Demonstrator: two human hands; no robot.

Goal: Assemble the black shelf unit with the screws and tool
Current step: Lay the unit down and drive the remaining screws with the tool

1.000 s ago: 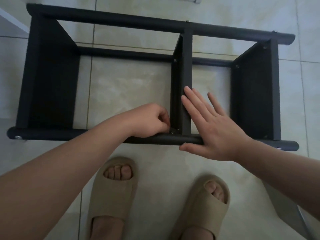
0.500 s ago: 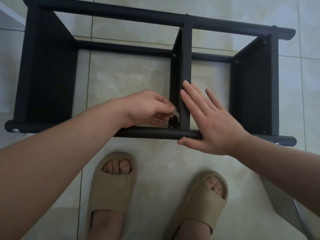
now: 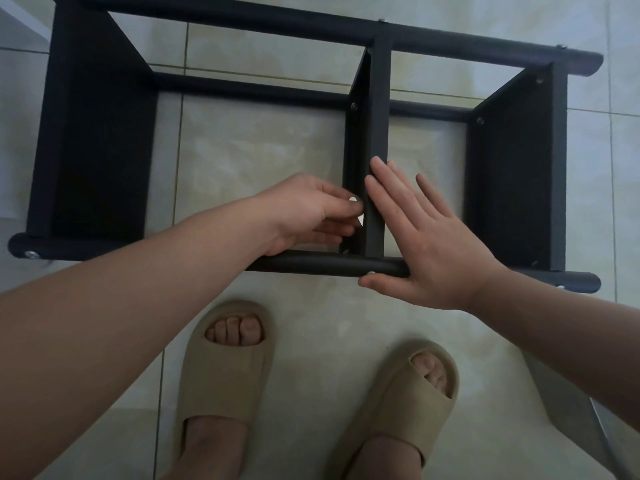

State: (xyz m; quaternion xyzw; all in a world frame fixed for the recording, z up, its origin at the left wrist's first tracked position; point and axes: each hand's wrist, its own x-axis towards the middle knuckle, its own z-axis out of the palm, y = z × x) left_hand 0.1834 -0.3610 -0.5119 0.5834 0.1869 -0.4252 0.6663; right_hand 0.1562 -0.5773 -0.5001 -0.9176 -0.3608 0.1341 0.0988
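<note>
Shelf unit (image 3: pixel 104 150), bay left of centre divider (image 3: pixel 379 98): left hand (image 3: pixel 311 213) inside, pinching small pale item (image 3: pixel 361 220), unidentifiable. Right of divider: right hand (image 3: pixel 426 244) flat, fingers straight, on divider edge and front rail (image 3: pixel 311 263).

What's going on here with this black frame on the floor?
A person stands over a black shelf unit lying on the tiled floor. Their right hand lies flat against the middle divider and the near rail, seemingly bracing them. Their left hand, fingertips pinched together, is just above the screw at the divider's near joint. Whether it holds a tool isn't clear.
</note>
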